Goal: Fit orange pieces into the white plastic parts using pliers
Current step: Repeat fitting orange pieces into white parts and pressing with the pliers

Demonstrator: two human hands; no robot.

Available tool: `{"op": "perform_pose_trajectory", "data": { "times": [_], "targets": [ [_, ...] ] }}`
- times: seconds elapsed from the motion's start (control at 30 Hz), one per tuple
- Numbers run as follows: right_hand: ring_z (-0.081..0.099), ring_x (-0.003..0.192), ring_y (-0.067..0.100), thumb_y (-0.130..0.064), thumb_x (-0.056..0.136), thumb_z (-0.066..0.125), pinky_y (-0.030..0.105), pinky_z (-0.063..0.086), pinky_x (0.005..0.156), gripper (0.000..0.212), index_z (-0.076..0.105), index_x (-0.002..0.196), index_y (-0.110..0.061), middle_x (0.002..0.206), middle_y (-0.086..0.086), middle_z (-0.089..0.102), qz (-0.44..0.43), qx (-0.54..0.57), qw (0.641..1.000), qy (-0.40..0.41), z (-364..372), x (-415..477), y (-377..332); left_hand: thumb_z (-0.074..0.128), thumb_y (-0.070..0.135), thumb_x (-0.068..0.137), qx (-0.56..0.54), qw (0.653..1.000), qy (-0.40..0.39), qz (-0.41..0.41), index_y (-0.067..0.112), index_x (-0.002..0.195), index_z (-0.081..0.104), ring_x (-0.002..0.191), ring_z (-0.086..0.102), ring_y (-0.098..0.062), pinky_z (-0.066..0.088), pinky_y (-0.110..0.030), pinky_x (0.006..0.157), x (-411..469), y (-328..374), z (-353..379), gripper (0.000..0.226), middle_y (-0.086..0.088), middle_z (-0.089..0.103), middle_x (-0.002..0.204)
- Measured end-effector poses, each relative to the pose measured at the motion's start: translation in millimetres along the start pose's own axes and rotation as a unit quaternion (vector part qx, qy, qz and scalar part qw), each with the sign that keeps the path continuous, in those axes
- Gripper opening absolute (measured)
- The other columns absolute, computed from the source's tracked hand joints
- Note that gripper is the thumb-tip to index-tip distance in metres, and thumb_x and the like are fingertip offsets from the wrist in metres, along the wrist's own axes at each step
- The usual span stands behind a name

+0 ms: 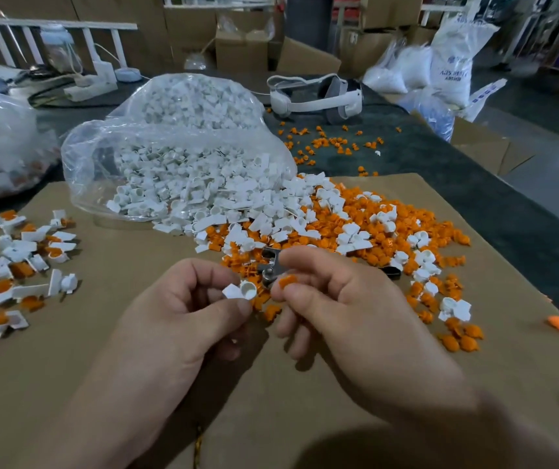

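Observation:
My left hand pinches a white plastic part with its round socket facing up. Just to its right, my right hand pinches an orange piece between thumb and forefinger, close to the socket but apart from it. The metal pliers lie on the cardboard behind my fingers, half hidden, with a dark handle end showing past my right hand. A mixed heap of orange pieces and white parts spreads beyond both hands.
An open clear bag of white parts lies behind the heap. Assembled white-and-orange parts are scattered at left. A cardboard sheet covers the table. A white headset and loose orange pieces sit farther back.

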State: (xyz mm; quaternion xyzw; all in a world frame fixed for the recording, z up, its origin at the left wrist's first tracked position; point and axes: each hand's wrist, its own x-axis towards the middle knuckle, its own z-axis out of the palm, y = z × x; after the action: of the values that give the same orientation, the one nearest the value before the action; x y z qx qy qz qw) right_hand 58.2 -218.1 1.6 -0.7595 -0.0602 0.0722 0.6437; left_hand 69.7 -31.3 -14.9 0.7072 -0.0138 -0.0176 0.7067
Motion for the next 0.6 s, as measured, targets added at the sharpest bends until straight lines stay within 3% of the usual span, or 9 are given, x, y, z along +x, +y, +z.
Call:
{"op": "perform_pose_trajectory", "data": {
  "times": [0.1, 0.23, 0.37, 0.6],
  "targets": [
    [0.068, 0.070, 0.028, -0.016, 0.093, 0.053, 0.039, 0.056, 0.060, 0.020, 0.067, 0.106, -0.020, 0.092, 0.013, 0.072, 0.068, 0.204, 0.974, -0.072, -2, 2, -7, 0.080, 0.026, 0.062, -0.025, 0.999, 0.003, 0.037, 0.027, 0.088, 0.076, 0.058, 0.063, -0.017, 0.051, -0.023, 0.049, 0, -1, -1, 0.027, -0.006, 0.064, 0.066],
    [0.069, 0.071, 0.028, -0.002, 0.091, 0.054, 0.030, 0.057, 0.053, 0.021, 0.058, 0.112, -0.003, 0.099, 0.023, 0.068, 0.112, 0.405, 0.897, -0.138, -3, 3, -12, 0.076, 0.040, 0.061, -0.050, 0.996, 0.015, 0.077, 0.025, 0.093, 0.077, 0.058, 0.059, -0.012, 0.050, -0.021, 0.050, -1, 0, -2, 0.035, -0.005, 0.065, 0.071],
    [0.063, 0.065, 0.021, -0.005, 0.082, 0.064, 0.028, 0.053, 0.050, 0.020, 0.073, 0.099, -0.008, 0.087, 0.015, 0.065, 0.115, 0.416, 0.892, -0.130, -4, 2, -14, 0.077, 0.037, 0.060, -0.065, 0.993, 0.024, 0.096, 0.024, 0.091, 0.078, 0.057, 0.064, -0.013, 0.052, -0.024, 0.049, -3, 2, 0, 0.033, -0.008, 0.065, 0.068],
    [0.061, 0.061, 0.018, -0.008, 0.088, 0.060, 0.026, 0.055, 0.051, 0.016, 0.068, 0.100, -0.003, 0.084, 0.016, 0.062, 0.124, 0.455, 0.865, -0.171, -3, 2, -15, 0.073, 0.042, 0.061, -0.022, 0.992, 0.027, 0.123, 0.027, 0.087, 0.076, 0.055, 0.063, -0.012, 0.051, -0.020, 0.048, -11, 6, 5, 0.031, -0.004, 0.065, 0.064]
  ]
}}
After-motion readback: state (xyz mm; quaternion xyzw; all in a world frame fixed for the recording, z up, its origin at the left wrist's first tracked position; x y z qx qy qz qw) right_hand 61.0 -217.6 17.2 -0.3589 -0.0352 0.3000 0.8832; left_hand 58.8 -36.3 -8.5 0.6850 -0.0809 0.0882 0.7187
